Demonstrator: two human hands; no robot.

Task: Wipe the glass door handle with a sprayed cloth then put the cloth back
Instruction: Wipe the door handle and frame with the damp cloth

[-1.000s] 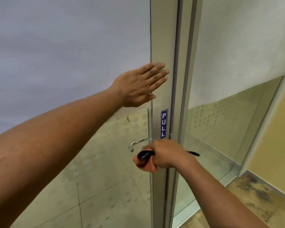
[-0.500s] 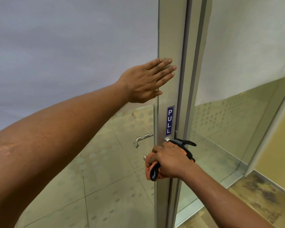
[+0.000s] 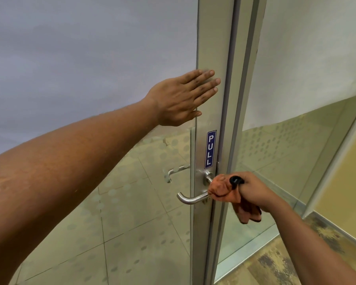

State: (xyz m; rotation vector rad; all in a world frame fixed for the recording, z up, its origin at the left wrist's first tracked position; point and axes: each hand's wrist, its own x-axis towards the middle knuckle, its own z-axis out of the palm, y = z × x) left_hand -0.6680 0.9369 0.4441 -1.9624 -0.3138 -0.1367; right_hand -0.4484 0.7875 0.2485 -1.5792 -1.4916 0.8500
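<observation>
A brushed steel lever handle (image 3: 190,198) sticks out from the metal stile of the glass door (image 3: 210,58), just below a blue PULL sticker (image 3: 210,149). My right hand (image 3: 253,192) is closed on a bunched orange cloth (image 3: 222,189) that presses against the handle's inner end by the stile. A black object (image 3: 235,179) pokes out of the fist beside the cloth. My left hand (image 3: 183,97) lies flat with fingers spread on the door stile above the sticker, holding nothing.
Frosted film covers the upper glass (image 3: 90,58) on both panels. A second lever handle (image 3: 174,171) shows through the glass on the far side. A fixed glass panel (image 3: 286,151) stands right of the door frame, with a yellow wall (image 3: 345,177) and mottled floor (image 3: 286,262) beyond.
My right hand slid the cloth along the lever toward the stile, so the handle's curved end now shows bare. The left hand stayed flat on the door.
</observation>
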